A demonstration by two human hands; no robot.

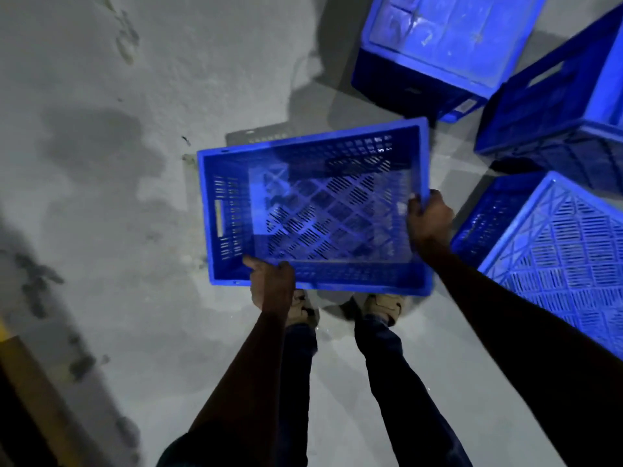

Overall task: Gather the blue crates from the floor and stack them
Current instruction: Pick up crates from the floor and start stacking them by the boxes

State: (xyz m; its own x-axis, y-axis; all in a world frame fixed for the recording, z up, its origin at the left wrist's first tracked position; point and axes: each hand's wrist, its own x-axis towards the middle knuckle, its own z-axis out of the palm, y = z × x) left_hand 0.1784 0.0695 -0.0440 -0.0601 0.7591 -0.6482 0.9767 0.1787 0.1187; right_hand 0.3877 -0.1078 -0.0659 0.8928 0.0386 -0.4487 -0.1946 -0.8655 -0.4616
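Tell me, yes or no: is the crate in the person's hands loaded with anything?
No. The held crate is bare inside, its slotted bottom showing, with the left hand and right hand gripping its rim.

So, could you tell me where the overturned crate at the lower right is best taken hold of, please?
Probably by its rim. The overturned crate lies base-up and tilted, its slotted bottom offering no grip, and no handle slot shows. Its rim edge faces the person, so coming from the near side with a hand on each long edge looks best. Both hands are now busy: left hand and right hand hold the held crate.
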